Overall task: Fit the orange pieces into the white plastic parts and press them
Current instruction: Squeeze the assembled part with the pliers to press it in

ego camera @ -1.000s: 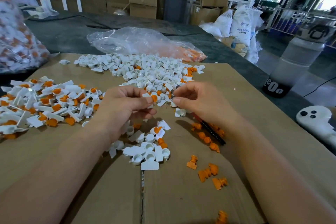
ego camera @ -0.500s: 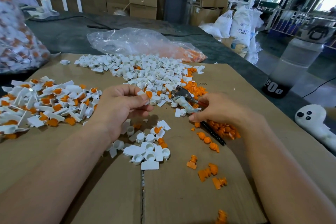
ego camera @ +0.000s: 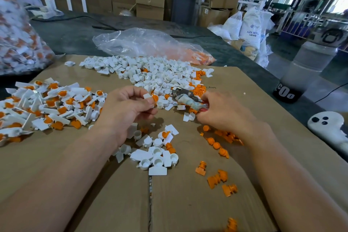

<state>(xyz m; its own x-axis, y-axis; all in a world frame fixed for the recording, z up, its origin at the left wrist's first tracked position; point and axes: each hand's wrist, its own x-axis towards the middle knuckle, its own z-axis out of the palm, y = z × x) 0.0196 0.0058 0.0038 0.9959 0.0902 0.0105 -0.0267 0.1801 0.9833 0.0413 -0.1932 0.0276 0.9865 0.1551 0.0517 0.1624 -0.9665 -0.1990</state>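
Note:
My left hand pinches a white plastic part with an orange piece in it between thumb and fingers, just above the cardboard sheet. My right hand grips the handle of a metal tool, whose head lies among the parts. A pile of bare white parts spreads behind the hands. Fitted white-and-orange parts are heaped at the left. Loose orange pieces lie at the lower right and under my right wrist.
A clear plastic bag of orange pieces lies behind the white pile. A full bag of parts stands at the far left. A water bottle and a white ghost-shaped object sit at the right edge.
My right hand moved away from the left hand, down to the right, and took hold of the metal tool. My left hand kept its part and rose slightly.

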